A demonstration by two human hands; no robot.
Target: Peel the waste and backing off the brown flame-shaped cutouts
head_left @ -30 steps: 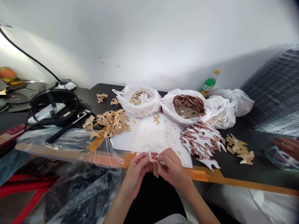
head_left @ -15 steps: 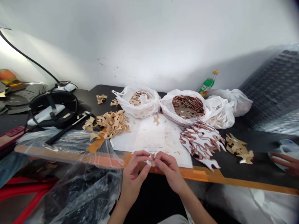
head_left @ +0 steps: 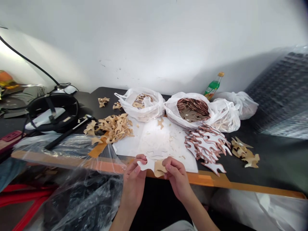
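My left hand pinches the end of a white curvy piece above the table's front edge. A tan curvy piece adjoins it on the right, its far end closed in the fingers of my right hand. Whether the two are still joined cannot be made out. Behind them lies a white sheet with small scraps. Left of the sheet is a heap of tan pieces. To its right, white pieces with brown edges lie in an overlapping pile.
Two open plastic bags of pieces stand behind the sheet. A green bottle and tied bags are at back right. More tan pieces lie right. A black tool and headset lie left.
My hands have moved apart, and the white and tan parts between them now show spread out. The other person's hand at the far right has left the view.
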